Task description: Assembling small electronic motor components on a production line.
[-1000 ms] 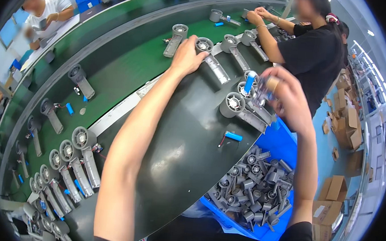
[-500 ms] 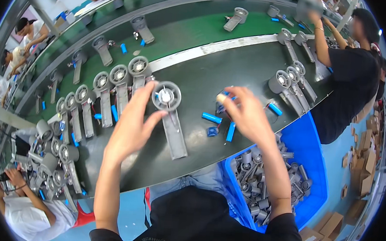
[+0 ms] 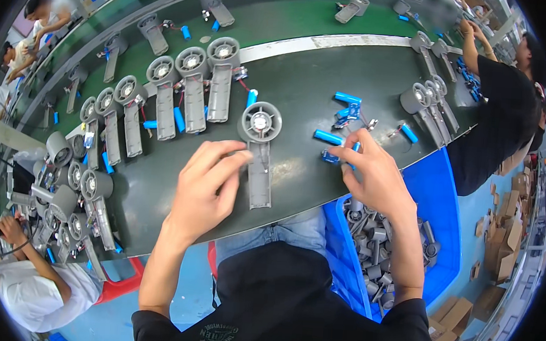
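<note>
The grey plastic fan housing, a round ring head with a long trough handle (image 3: 261, 169), lay on the dark green tabletop (image 3: 297, 185), ring to the far side, handle toward the person. It looked partly put together: a pale-centred spoked hub sat in the ring, while the trough lay uncovered, with no blue cell visible in it. The plastic was matt and smooth.

Left of the handle, the left hand (image 3: 206, 175) had bent fingers with the thumb apart, gripping nothing; whether a fingertip touched the handle's edge could not be told.

To the right, the right hand (image 3: 377, 178) reached with curled fingers over loose blue cylindrical cells (image 3: 329, 137) and small blue square boards (image 3: 353, 110); whether it pinched one could not be told.

Farther left stood a row of similar grey housings (image 3: 192, 98), some with blue cells beside them. Three more grey housings (image 3: 424, 105) lay at the far right, beyond a blue plastic bin (image 3: 436, 188) of grey parts.
</note>
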Action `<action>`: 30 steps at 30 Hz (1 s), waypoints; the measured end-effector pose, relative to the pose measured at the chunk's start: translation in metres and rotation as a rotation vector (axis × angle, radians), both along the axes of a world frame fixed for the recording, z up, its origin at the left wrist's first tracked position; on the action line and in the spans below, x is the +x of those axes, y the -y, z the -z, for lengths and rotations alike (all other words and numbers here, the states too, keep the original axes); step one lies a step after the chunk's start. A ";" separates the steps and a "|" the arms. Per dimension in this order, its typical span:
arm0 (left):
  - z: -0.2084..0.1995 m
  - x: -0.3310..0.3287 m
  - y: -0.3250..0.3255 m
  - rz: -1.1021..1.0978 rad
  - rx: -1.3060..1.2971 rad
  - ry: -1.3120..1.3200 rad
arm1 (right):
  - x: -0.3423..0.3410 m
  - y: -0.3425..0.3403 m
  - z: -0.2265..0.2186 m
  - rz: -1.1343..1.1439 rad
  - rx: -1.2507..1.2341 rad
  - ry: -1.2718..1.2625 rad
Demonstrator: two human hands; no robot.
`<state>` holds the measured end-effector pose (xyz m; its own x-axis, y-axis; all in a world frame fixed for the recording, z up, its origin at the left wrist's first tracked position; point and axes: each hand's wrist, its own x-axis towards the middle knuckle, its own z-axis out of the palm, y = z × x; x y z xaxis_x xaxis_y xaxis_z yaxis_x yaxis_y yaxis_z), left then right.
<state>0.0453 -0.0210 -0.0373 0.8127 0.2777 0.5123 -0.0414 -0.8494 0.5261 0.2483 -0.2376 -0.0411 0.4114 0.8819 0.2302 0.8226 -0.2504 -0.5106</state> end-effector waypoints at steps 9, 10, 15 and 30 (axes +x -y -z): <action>0.015 0.017 0.005 0.221 0.409 -0.190 | -0.006 -0.007 0.019 0.091 0.089 -0.069; 0.020 0.019 0.005 0.220 0.460 -0.191 | -0.008 -0.010 0.019 0.093 0.184 -0.212; 0.026 0.022 -0.002 0.201 0.348 -0.115 | -0.029 -0.022 0.033 0.148 0.343 -0.732; 0.036 0.040 -0.003 0.134 -0.116 0.088 | -0.058 -0.059 0.054 0.199 0.531 -1.108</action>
<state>0.0853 -0.0179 -0.0731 0.8002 0.2309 0.5535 -0.2002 -0.7672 0.6094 0.1901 -0.1783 -0.0951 0.7275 0.6859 -0.0174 -0.1441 0.1278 -0.9813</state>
